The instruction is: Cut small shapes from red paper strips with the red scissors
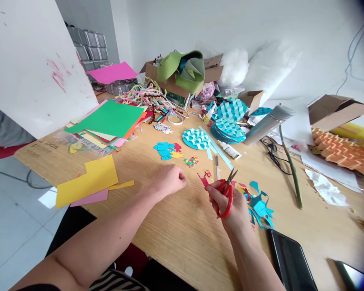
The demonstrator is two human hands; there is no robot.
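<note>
My right hand (230, 204) grips red-handled scissors (226, 194) with the blades pointing up and away, slightly apart. A small red paper cut-out (204, 177) lies on the wooden table (176, 226) just left of the scissors, touching my right fingers. My left hand (170, 180) rests on the table with its fingers curled in; whether it holds anything is hidden. Blue paper scraps (259, 206) lie right of my right hand.
Yellow and pink sheets (87, 182) lie at the near left, a stack of coloured paper (109, 119) behind. Blue and red cut-outs (168, 149), blue scalloped discs (230, 121), a glue tube (229, 149), a silver cylinder (268, 123), a green stick (291, 169), boxes and a dark phone (291, 262) surround the work spot.
</note>
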